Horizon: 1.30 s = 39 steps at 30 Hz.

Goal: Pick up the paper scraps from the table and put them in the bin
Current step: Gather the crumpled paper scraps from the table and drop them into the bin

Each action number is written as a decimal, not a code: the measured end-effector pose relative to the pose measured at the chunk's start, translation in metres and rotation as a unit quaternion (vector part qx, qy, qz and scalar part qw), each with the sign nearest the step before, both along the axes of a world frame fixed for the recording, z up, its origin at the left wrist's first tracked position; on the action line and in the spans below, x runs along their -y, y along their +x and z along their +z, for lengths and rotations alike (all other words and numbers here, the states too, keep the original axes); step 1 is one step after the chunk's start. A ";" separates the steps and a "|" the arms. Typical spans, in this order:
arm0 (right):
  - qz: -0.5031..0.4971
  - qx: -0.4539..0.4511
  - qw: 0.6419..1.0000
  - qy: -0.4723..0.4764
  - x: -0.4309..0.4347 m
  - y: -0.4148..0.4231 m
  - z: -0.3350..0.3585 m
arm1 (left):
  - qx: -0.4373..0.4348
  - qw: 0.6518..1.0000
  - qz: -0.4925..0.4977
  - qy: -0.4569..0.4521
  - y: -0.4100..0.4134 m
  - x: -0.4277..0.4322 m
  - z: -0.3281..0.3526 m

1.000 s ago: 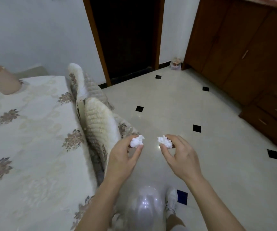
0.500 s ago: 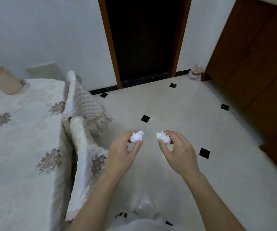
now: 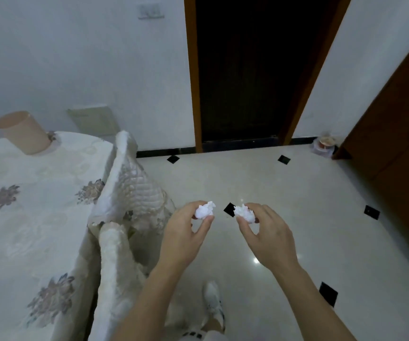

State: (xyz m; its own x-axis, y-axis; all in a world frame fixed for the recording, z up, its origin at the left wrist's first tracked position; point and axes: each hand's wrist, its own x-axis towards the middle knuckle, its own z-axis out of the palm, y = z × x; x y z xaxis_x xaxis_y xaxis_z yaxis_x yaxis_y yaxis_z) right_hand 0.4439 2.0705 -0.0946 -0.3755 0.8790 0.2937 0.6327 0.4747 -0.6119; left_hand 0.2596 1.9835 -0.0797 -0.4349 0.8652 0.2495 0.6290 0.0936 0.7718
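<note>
Left hand [image 3: 183,232]: thumb and fingertips pinched shut around left paper scrap [image 3: 204,210], a crumpled white wad at the tips.
Right hand [image 3: 267,235]: fingers closed on right paper scrap [image 3: 244,212], also white and crumpled.
Scraps: near each other, apart, held over the tiled floor [image 3: 284,193].
Bin [image 3: 23,132]: pink, tilted, well left of the fingers, on the table [image 3: 26,217].

left hand [image 3: 183,232], right hand [image 3: 267,233], both hands pinched, forearms extended
</note>
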 end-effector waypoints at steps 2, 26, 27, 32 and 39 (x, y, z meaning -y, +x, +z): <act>0.004 0.005 1.000 0.002 -0.041 -0.027 0.001 | -0.001 1.000 0.004 -0.004 -0.025 -0.039 -0.001; 0.164 0.046 0.985 -0.012 -0.424 -0.303 -0.009 | -0.001 0.989 0.147 -0.027 -0.275 -0.377 -0.005; 0.174 0.045 0.984 -0.018 -0.446 -0.318 -0.008 | -0.002 0.987 0.156 -0.034 -0.286 -0.395 -0.002; 0.224 0.031 0.974 -0.025 -0.540 -0.395 0.005 | 0.000 0.976 0.213 -0.033 -0.344 -0.478 0.013; 0.302 0.028 0.953 -0.022 -0.615 -0.487 0.021 | 0.013 0.956 0.290 -0.027 -0.405 -0.531 0.024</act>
State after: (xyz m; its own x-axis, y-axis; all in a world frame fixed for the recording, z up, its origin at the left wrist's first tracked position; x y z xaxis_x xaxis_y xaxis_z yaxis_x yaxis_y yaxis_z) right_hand -0.0435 2.6855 -0.0739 -0.8305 0.5091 0.2261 0.2847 0.7368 -0.6133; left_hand -0.1450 2.5140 -0.0561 -0.8517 0.4872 0.1931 0.4390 0.4620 0.7706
